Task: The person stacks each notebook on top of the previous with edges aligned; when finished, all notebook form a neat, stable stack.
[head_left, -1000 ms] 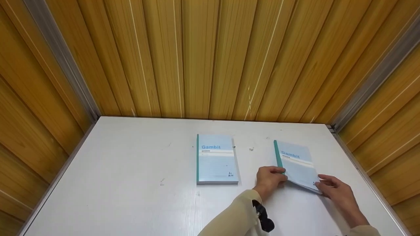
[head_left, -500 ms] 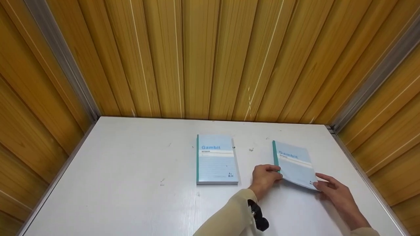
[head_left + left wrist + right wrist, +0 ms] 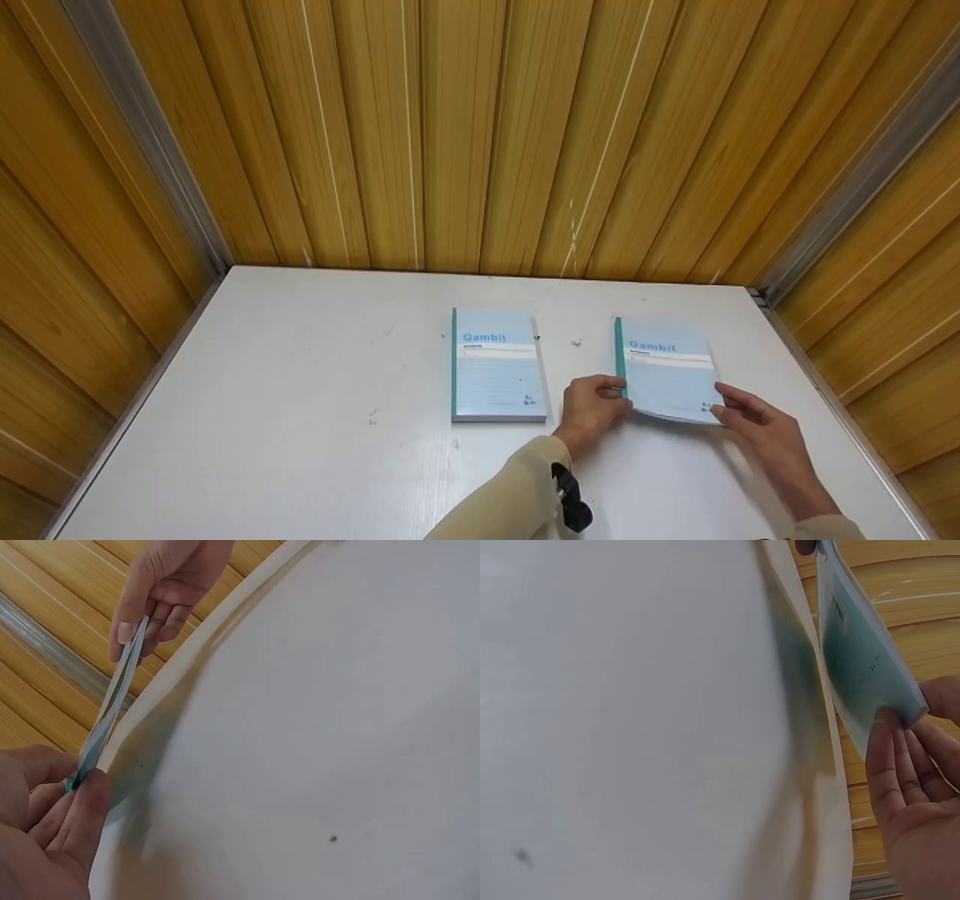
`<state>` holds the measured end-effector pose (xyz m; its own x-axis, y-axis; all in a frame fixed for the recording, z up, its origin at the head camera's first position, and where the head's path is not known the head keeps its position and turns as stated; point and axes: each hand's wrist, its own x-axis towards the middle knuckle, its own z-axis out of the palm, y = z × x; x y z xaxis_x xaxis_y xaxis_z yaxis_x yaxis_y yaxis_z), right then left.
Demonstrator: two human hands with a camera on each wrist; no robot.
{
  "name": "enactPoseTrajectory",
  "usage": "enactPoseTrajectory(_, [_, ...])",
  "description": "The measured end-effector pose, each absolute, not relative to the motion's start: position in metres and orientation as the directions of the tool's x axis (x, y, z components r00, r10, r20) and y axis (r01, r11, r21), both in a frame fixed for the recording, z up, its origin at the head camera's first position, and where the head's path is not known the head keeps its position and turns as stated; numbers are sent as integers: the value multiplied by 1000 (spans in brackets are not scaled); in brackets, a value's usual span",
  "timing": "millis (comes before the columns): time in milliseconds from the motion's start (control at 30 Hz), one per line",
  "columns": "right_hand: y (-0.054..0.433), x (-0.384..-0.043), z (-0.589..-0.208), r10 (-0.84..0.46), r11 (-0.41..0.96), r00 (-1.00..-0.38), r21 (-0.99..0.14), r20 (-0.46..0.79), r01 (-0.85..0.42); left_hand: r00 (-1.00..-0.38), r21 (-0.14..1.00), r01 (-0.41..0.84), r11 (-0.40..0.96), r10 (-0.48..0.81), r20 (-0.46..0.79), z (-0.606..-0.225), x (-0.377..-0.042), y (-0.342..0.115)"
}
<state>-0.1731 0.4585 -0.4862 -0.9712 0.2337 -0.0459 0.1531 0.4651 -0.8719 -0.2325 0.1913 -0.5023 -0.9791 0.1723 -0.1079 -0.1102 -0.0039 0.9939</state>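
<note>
A light-blue notebook point(image 3: 667, 371) with a green spine and the word Gambit is held by both hands at the right of the table. My left hand point(image 3: 592, 409) pinches its lower spine corner, and my right hand point(image 3: 765, 431) grips the opposite lower corner between thumb and fingers. In the right wrist view the notebook point(image 3: 870, 652) hangs above the white surface, its underside facing down with the right fingers beneath. Its near edge bows slightly in the left wrist view, where the notebook point(image 3: 112, 705) shows edge-on. Left of it lies a stack of matching notebooks point(image 3: 497, 367).
The white table point(image 3: 300, 390) has scuff marks and ends at a yellow wood-patterned panel wall point(image 3: 450, 135) at the back. Similar panels with metal posts point(image 3: 157, 135) stand on both sides. A black strap device point(image 3: 571, 499) sits on the left sleeve.
Both hands have carried the notebook a little to the left and turned it straighter, so its spine now runs closer to parallel with the stack's. The stack has stayed put.
</note>
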Motion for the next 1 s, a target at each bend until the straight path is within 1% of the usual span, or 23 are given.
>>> enactPoseTrajectory(200, [448, -177, -482, 223, 505, -974, -858, 28, 91, -980, 996, -85, 5, 182, -85, -496, -235, 178])
enactPoseTrajectory(400, [437, -181, -479, 201, 524, -978, -850, 61, 54, -981, 997, -71, 18, 180, -73, -492, -236, 162])
enactPoseTrajectory(533, [428, -183, -478, 190, 536, -978, -843, 88, 28, -983, 999, -35, 18, 177, -37, -493, -233, 152])
enactPoseTrajectory(733, [413, -184, -483, 165, 499, -980, -866, 112, -15, -984, 999, 41, 7, 175, 39, -498, -230, 138])
enactPoseTrajectory(1000, [397, -188, -489, 131, 490, -984, -871, 119, -41, -982, 997, 81, -2, 172, 80, -498, -227, 116])
